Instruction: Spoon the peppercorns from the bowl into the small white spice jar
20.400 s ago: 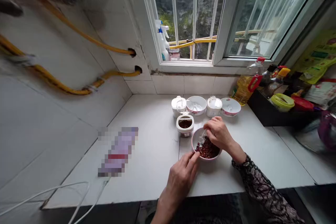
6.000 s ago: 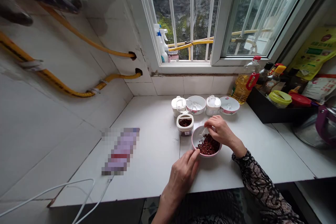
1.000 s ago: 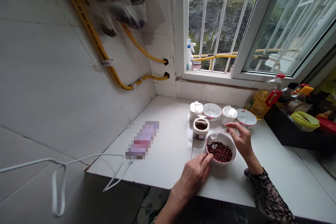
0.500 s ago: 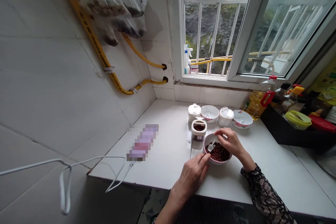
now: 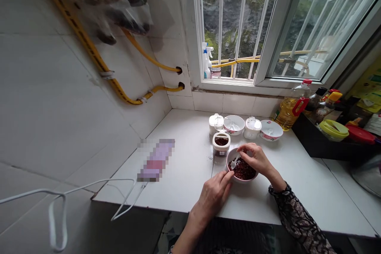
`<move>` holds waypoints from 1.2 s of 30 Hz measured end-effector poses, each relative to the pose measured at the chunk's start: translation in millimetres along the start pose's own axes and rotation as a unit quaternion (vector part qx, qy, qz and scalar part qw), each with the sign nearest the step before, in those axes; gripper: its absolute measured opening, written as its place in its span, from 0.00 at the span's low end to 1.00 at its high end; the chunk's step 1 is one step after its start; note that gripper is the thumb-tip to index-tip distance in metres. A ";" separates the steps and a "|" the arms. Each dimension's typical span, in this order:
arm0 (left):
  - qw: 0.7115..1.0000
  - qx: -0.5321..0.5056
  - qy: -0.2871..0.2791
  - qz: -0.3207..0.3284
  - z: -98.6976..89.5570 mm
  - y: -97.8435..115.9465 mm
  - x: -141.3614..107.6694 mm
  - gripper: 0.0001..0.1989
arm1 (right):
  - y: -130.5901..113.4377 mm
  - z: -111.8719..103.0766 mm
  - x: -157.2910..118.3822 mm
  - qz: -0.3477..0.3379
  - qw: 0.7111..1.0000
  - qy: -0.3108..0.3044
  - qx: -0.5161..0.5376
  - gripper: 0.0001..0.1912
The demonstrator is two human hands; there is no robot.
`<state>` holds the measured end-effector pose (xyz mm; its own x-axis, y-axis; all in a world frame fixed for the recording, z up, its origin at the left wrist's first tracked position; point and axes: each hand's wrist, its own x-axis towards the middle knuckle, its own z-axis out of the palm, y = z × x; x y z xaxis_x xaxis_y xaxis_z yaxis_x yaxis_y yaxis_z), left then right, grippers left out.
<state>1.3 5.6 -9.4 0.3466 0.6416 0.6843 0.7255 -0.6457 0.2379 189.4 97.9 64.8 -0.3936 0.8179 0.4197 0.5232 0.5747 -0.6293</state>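
A bowl [image 5: 243, 180] of dark red dried bits stands near the counter's front edge. My right hand [image 5: 253, 158] is over its right side, thumb and fingers pinched on a small white spoon [image 5: 234, 164] whose scoop rests among the bits. My left hand [image 5: 216, 191] is at the bowl's front left, its fingers closed on the rim. Just behind the bowl is an open jar [image 5: 221, 145] with similar dark red bits. Two white lidded jars [image 5: 216, 124] [image 5: 253, 127] and two white bowls [image 5: 234, 125] [image 5: 271, 130] form a row at the back.
At the right, an oil bottle [image 5: 288, 111] stands beside a black box [image 5: 315, 143] of bottles and lids. A blurred purple item [image 5: 156, 162] lies on the counter [image 5: 184, 166] at the left, near a white wire hanger [image 5: 125, 202].
The view has shifted, so everything on the counter appears slightly further left and up. Both hands stay at the bowl, and the spoon's scoop is still among the bits.
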 end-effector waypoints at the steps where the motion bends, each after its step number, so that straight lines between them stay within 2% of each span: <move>1: 1.000 -0.002 0.000 -0.002 -0.3 0.2 -0.1 0.15 | -1.2 0.0 -0.4 0.002 1.000 -0.001 0.003 0.08; 7: 1.000 -0.007 -0.002 0.004 -3.8 1.6 -1.2 0.15 | -5.9 1.1 -2.8 0.007 1.000 -0.008 0.008 0.08; 14: 1.000 -0.018 0.002 0.007 -9.3 2.9 -0.8 0.15 | 4.8 -4.5 -2.9 0.031 0.999 0.019 -0.011 0.09; 19: 1.000 -0.022 -0.006 -0.002 -11.7 4.5 -0.2 0.15 | 0.2 -2.4 -3.0 0.016 1.000 -0.027 0.001 0.10; 24: 1.000 -0.020 -0.001 -0.004 -11.9 4.9 -0.6 0.15 | -3.6 -3.2 -2.1 0.086 0.994 -0.018 0.060 0.08; 29: 1.000 -0.012 0.023 -0.015 -10.2 4.7 -2.2 0.15 | -2.8 -7.0 1.1 0.175 0.971 -0.009 0.165 0.08; 36: 0.999 -0.025 0.027 -0.024 -7.5 3.0 -5.0 0.17 | 2.9 -9.8 4.2 0.229 0.946 0.041 0.227 0.07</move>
<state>-2.8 -2.7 -6.9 0.2790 0.6503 0.7066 0.7094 -0.6355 0.3048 196.7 103.3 71.2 -0.1349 0.9882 0.0726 0.2388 0.1035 -0.9655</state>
